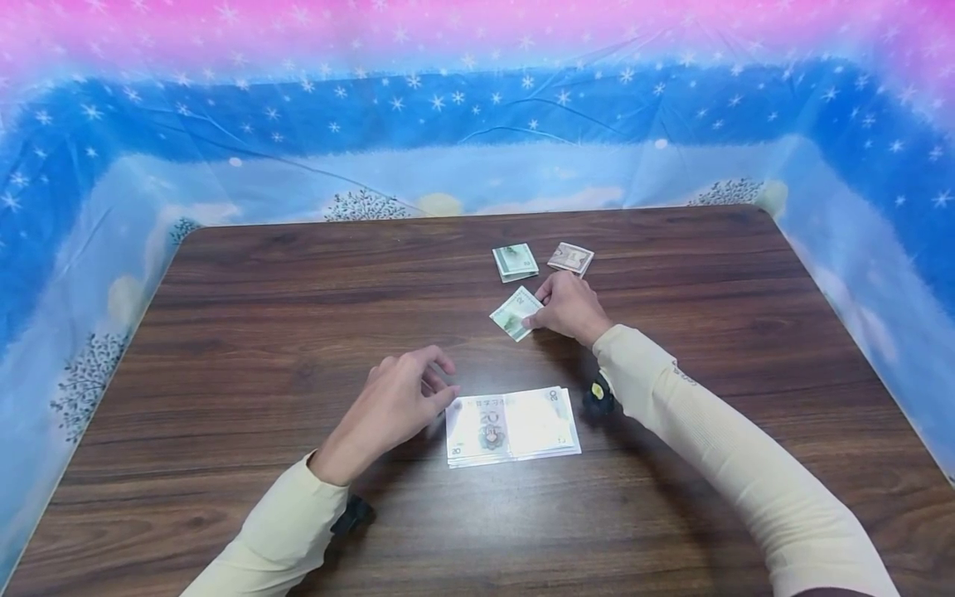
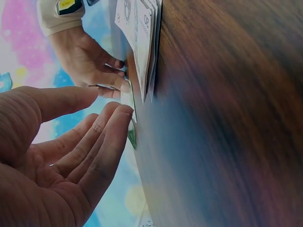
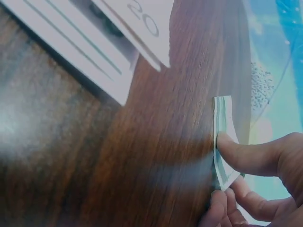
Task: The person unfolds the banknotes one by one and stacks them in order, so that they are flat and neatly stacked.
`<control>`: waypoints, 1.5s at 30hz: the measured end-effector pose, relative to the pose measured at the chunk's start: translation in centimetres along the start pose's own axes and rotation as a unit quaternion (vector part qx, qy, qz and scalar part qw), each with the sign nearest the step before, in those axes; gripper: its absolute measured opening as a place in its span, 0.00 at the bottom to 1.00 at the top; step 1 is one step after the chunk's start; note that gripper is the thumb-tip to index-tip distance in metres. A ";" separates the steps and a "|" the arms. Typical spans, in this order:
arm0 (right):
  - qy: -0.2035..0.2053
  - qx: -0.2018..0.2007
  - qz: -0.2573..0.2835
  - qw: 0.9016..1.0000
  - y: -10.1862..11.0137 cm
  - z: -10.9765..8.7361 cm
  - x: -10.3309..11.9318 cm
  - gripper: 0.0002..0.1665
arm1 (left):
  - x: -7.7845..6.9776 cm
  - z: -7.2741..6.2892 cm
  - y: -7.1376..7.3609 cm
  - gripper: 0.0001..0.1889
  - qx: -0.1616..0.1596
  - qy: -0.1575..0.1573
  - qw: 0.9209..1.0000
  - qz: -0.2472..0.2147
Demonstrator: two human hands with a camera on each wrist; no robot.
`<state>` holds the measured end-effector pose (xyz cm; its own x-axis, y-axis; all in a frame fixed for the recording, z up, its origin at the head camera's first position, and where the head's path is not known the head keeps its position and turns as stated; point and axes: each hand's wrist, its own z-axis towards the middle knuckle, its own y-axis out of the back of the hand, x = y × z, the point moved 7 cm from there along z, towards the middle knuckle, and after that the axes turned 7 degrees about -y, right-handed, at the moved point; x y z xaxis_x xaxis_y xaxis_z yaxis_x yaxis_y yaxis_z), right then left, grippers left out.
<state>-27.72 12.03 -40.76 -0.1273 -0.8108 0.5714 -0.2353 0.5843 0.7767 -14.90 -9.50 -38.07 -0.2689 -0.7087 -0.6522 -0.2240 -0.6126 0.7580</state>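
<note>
My right hand (image 1: 573,308) pinches a folded green banknote (image 1: 515,315) by its right corner, thumb on top and fingers beneath, as the right wrist view shows. Just beyond it lie another folded green banknote (image 1: 515,261) and a folded brownish banknote (image 1: 571,258). A stack of banknotes (image 1: 477,427) marked 20 lies flat nearer the body, glare whitening its top. At the stack's upper left corner is my left hand (image 1: 403,398), fingers loosely bent with thumb and fingertips apart. Nothing sits between them in the left wrist view.
Everything lies on a dark wood-grain table (image 1: 261,332). Behind its far edge and along both sides hangs a blue and pink snowflake-patterned cloth (image 1: 448,108). A dark wrist device (image 1: 599,394) shows under the right sleeve, beside the stack.
</note>
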 end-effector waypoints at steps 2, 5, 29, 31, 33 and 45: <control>0.006 -0.003 0.007 1.000 0.0 -0.1 0.0 0.14 | 0.0 0.1 -0.1 0.11 0.001 0.001 1.000 0.000; 0.008 0.003 0.038 0.999 0.2 -0.5 -0.3 0.09 | -0.1 0.2 -0.1 0.11 0.003 -0.001 1.000 -0.001; -0.017 0.123 0.326 0.937 -0.2 -7.1 0.5 0.16 | -2.9 2.0 -1.0 0.15 -0.036 -0.028 0.982 -0.182; -0.011 0.133 0.334 0.933 -0.5 -7.7 0.9 0.16 | -3.0 2.2 -1.2 0.17 -0.039 -0.025 0.980 -0.194; -0.004 0.143 0.337 0.931 -0.7 -8.2 1.2 0.16 | -3.1 2.2 -1.3 0.18 -0.041 -0.026 0.978 -0.201; 0.072 0.137 0.283 0.946 -1.5 -9.8 2.5 0.17 | -2.9 2.8 -2.5 0.24 -0.049 -0.008 0.951 -0.305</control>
<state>-18.26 9.45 -37.85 -0.1790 -0.3454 0.9212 -0.4121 0.8766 0.2485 -16.15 -4.91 -38.07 -0.1317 -0.2065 -0.9695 -0.2543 -0.9383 0.2344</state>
